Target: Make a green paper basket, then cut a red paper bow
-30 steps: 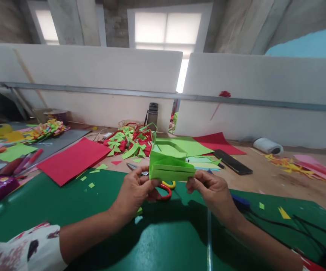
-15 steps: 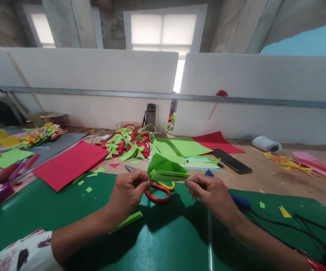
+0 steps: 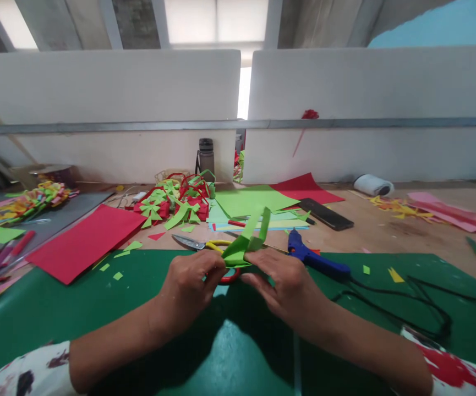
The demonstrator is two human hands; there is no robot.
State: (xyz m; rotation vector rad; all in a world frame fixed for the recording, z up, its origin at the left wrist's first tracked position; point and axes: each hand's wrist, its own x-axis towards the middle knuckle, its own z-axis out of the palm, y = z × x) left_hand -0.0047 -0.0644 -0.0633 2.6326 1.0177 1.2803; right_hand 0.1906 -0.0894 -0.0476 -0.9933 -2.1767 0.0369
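Observation:
Both hands hold one piece of folded light-green paper (image 3: 246,245) above the table's middle, its two narrow ends sticking up. My left hand (image 3: 190,289) is closed, pinching the paper's left side. At its right side, the fingers of my right hand (image 3: 285,280) press on the fold, with the thumb lower down. Just behind the hands lie scissors (image 3: 190,242) with red and yellow handles, partly hidden by the fingers and paper. A blue glue gun (image 3: 322,264) rests beyond my right hand, its cable trailing right.
Red sheet (image 3: 89,236) at left; green sheets (image 3: 254,199) and a black phone (image 3: 326,213) behind the hands. Red-and-green paper bags (image 3: 171,206) with bows pile near a dark bottle (image 3: 206,157). Paper scraps (image 3: 118,275) dot the green mat (image 3: 138,275). White boards stand behind.
My hands have come closer together, and the paper went from a wide, open fold to a narrower one with raised ends. The right arm shifted, showing more glue gun. The view tilted down slightly.

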